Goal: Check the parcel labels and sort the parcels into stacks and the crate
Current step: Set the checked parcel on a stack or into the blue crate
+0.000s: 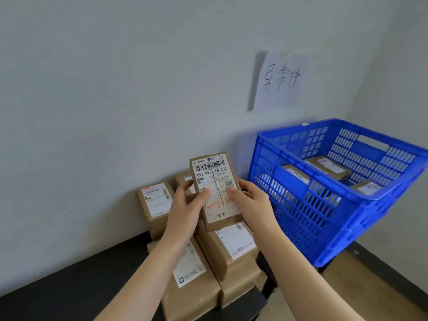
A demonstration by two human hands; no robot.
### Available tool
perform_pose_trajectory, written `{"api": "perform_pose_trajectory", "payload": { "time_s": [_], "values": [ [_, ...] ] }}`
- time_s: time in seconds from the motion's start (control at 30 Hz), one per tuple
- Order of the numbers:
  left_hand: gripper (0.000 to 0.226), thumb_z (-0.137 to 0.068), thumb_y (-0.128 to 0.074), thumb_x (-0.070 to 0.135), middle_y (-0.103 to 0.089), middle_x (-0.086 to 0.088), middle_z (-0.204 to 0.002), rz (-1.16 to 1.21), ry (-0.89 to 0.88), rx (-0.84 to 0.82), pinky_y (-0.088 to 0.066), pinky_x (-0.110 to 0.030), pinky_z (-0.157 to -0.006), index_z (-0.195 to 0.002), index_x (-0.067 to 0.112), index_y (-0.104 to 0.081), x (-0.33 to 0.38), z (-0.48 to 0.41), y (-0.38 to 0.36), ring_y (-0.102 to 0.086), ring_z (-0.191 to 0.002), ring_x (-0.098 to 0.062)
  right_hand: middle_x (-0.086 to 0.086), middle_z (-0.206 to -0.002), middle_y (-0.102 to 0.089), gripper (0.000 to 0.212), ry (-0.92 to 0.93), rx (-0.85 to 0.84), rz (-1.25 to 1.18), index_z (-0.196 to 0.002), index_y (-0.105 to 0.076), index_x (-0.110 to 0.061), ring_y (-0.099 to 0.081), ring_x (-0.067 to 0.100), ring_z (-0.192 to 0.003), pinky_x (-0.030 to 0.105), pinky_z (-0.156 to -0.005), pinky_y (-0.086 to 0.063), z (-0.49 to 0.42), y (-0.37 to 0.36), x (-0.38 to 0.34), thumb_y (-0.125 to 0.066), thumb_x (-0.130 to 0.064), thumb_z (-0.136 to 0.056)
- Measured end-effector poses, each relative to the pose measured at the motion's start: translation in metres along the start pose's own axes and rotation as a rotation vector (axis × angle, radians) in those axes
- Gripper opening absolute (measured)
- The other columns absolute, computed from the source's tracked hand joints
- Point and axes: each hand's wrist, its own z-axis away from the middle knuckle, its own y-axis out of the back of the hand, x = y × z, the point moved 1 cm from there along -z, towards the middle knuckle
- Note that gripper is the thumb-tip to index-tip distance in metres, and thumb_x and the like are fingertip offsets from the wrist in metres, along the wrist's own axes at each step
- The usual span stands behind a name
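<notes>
Brown cardboard fills the middle of the view: a small parcel (213, 174) is held up on end between both hands, its face tilted toward the camera. The left hand (185, 207) grips its left edge and the right hand (254, 202) its right edge. Both thumbs press on the front; the other fingers curl behind, mostly hidden. A white label (209, 169) covers most of the parcel's face, with a barcode at the top, a jagged split running down its middle and red handwriting across its lower part, partly covered by the thumbs.

Below and behind the held parcel stand stacks of similar boxes. One stack (155, 202) is against the wall to the left, another box (183, 179) shows just behind the left hand, and two nearer stacks lie under the forearms, the left one (192, 274) partly hidden by the left forearm and the right one (231, 246) just under the held parcel. They rest on a black surface (58, 286).

To the right, close beside the right hand but not touching it, a blue slotted crate (312, 205) sits in the corner. At least three labelled parcels (328, 166) lie in it. Above it a white paper sign (280, 79) with handwritten characters hangs on the grey wall (115, 89).
</notes>
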Motion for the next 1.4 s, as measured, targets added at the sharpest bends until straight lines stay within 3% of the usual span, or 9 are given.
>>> {"api": "perform_pose_trajectory", "payload": {
  "time_s": [0.17,0.27,0.5,0.7,0.77,0.87,0.97,1.13,1.4],
  "values": [
    [0.037,-0.09,-0.061,0.028,-0.067,0.01,-0.094,0.01,-0.02,-0.055,-0.052,-0.014,-0.056,-0.124,0.031,-0.044,0.006,-0.004,-0.099,-0.068,-0.073,0.003,-0.005,-0.09,-0.071,0.025,0.021,0.066,-0.025,-0.118,-0.061,-0.026,-0.069,0.002,-0.071,0.016,-0.053,-0.051,-0.017,0.091,-0.018,-0.06,-0.027,-0.092],
    [0.041,-0.09,-0.062,0.027,-0.069,0.008,-0.097,-0.01,-0.062,-0.08,-0.054,-0.021,-0.069,-0.127,0.031,-0.044,0.014,-0.013,-0.161,-0.068,-0.081,-0.002,-0.006,-0.089,-0.072,0.023,0.066,0.089,-0.067,-0.115,-0.063,-0.025,-0.069,0.0,-0.068,0.015,-0.051,-0.05,-0.035,0.148,-0.032,-0.058,-0.025,-0.093],
    [0.038,-0.086,-0.066,0.024,-0.071,0.009,-0.096,-0.063,-0.177,-0.125,-0.051,-0.02,-0.069,-0.121,0.028,-0.05,0.036,-0.056,-0.302,-0.069,-0.079,0.0,-0.008,-0.082,-0.073,0.017,0.178,0.138,-0.084,-0.108,-0.066,-0.023,-0.07,0.004,-0.076,0.023,-0.067,-0.057,-0.088,0.274,-0.067,-0.057,-0.02,-0.094],
    [0.039,-0.088,-0.064,0.03,-0.066,0.016,-0.092,-0.198,-0.164,-0.176,-0.045,-0.004,-0.053,-0.124,0.026,-0.048,0.028,-0.084,-0.384,-0.063,-0.069,0.013,-0.006,-0.091,-0.072,0.02,0.169,0.185,-0.036,-0.112,-0.064,-0.026,-0.069,0.007,-0.082,0.034,-0.075,-0.059,-0.13,0.351,-0.066,-0.056,-0.023,-0.094],
    [0.042,-0.088,-0.064,0.029,-0.066,0.012,-0.096,-0.254,-0.12,-0.217,-0.051,-0.011,-0.064,-0.126,0.023,-0.046,0.023,-0.094,-0.4,-0.065,-0.079,0.005,-0.006,-0.093,-0.072,0.022,0.146,0.184,-0.029,-0.115,-0.062,-0.026,-0.069,0.006,-0.082,0.029,-0.071,-0.059,-0.142,0.369,-0.061,-0.056,-0.023,-0.095],
    [0.055,-0.087,-0.065,0.031,-0.068,0.003,-0.108,-0.339,-0.03,-0.284,-0.053,-0.04,-0.089,-0.135,0.022,-0.04,0.009,-0.115,-0.424,-0.065,-0.099,-0.013,-0.004,-0.095,-0.071,0.025,0.113,0.181,-0.015,-0.119,-0.06,-0.026,-0.069,0.009,-0.084,0.028,-0.071,-0.059,-0.162,0.395,-0.048,-0.056,-0.021,-0.095],
    [0.052,-0.088,-0.063,0.035,-0.068,0.002,-0.108,-0.363,0.029,-0.328,-0.05,-0.044,-0.094,-0.134,0.025,-0.039,-0.001,-0.137,-0.451,-0.063,-0.102,-0.016,-0.003,-0.094,-0.071,0.026,0.069,0.155,0.027,-0.119,-0.059,-0.028,-0.07,0.011,-0.085,0.032,-0.072,-0.06,-0.187,0.421,-0.037,-0.056,-0.02,-0.094],
    [0.043,-0.091,-0.059,0.038,-0.069,-0.002,-0.104,-0.326,0.084,-0.345,-0.059,-0.038,-0.071,-0.128,0.029,-0.04,-0.008,-0.184,-0.482,-0.065,-0.098,-0.018,-0.004,-0.09,-0.071,0.028,0.032,0.105,0.157,-0.116,-0.055,-0.034,-0.071,0.012,-0.08,0.031,-0.069,-0.06,-0.24,0.451,-0.034,-0.058,-0.021,-0.092],
    [0.037,-0.09,-0.061,0.037,-0.069,-0.001,-0.102,-0.365,0.166,-0.244,-0.059,-0.037,-0.065,-0.121,0.031,-0.042,-0.021,-0.273,-0.504,-0.067,-0.093,-0.02,-0.004,-0.093,-0.068,0.039,-0.072,-0.084,0.322,-0.126,-0.05,-0.03,-0.07,0.012,-0.082,0.028,-0.069,-0.059,-0.351,0.46,-0.039,-0.062,-0.019,-0.091]
  ]
}}
